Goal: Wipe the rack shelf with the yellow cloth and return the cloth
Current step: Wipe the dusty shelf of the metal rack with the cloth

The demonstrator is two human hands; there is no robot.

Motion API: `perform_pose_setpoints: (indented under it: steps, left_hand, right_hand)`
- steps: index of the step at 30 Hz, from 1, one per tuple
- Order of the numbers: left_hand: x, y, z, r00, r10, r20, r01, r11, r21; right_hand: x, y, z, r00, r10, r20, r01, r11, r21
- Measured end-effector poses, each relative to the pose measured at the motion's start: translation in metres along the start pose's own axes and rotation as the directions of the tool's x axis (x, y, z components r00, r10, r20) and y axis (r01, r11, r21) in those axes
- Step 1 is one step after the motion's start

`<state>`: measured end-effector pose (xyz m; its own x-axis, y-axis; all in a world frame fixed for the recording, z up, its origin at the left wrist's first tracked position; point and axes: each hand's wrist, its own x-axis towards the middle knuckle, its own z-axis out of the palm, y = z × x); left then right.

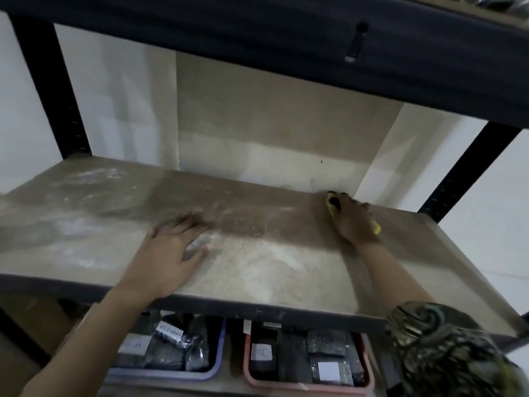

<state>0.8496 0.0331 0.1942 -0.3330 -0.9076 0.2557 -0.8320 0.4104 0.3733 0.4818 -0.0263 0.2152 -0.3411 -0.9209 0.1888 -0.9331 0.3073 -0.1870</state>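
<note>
The rack shelf [257,267] is a dusty brown board with pale powdery streaks, spanning the view. My right hand [353,222] reaches to the far right back corner and presses the yellow cloth [332,209] down on the board. Only the cloth's edges show, ahead of my fingers and by my wrist. My left hand [169,253] rests flat on the shelf near the front middle, fingers spread, holding nothing.
Black uprights [469,173] frame the rack, and a dark upper shelf beam [286,38] hangs overhead. On the level below sit a blue tray [219,365] and a red tray [249,376], both holding dark wrapped packages. White wall lies behind.
</note>
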Motion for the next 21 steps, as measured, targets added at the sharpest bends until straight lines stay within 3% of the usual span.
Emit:
perform_pose_setpoints:
  steps: [3, 8, 9, 10, 12, 14, 16, 18, 21]
  left_hand:
    - [0.0, -0.001, 0.001, 1.0, 0.005, -0.01, -0.005, 1.0, 0.002]
    - [-0.001, -0.002, 0.003, 1.0, 0.009, -0.017, -0.009, 1.0, -0.003]
    - [0.0, -0.003, 0.003, 1.0, 0.009, -0.017, -0.009, 1.0, -0.005]
    - [0.0, -0.003, 0.004, 1.0, 0.012, -0.014, -0.012, 1.0, -0.003]
    - [0.002, -0.005, 0.006, 1.0, 0.022, -0.013, -0.022, 1.0, 0.009]
    - [0.003, -0.007, 0.007, 0.999, 0.029, -0.022, -0.029, 1.0, 0.005]
    - [0.003, -0.007, 0.009, 0.999, 0.035, -0.033, -0.035, 0.999, -0.013]
    - [0.003, -0.008, 0.009, 0.999, 0.03, -0.039, -0.031, 0.999, -0.018]
    - [0.005, -0.009, 0.011, 0.998, 0.036, -0.045, -0.036, 0.999, -0.006]
  right_hand:
    - [-0.009, -0.055, 0.001, 0.949, -0.315, 0.026, 0.315, 0.949, 0.028]
    - [-0.068, -0.094, 0.004, 0.676, -0.731, 0.091, 0.684, 0.669, 0.291]
    - [-0.07, -0.09, 0.0, 0.665, -0.745, 0.054, 0.685, 0.637, 0.354]
    - [-0.065, -0.082, -0.005, 0.702, -0.712, -0.007, 0.652, 0.639, 0.407]
    - [-0.043, -0.055, -0.015, 0.841, -0.533, -0.097, 0.526, 0.761, 0.38]
    - [-0.026, -0.031, -0.02, 0.948, -0.319, -0.009, 0.315, 0.931, 0.183]
    - [-0.029, -0.029, -0.013, 0.978, -0.175, 0.115, 0.174, 0.985, 0.02]
    - [-0.048, -0.052, -0.008, 0.958, -0.252, 0.136, 0.252, 0.968, 0.021]
    - [-0.094, -0.091, -0.005, 0.838, -0.52, 0.166, 0.5, 0.854, 0.145]
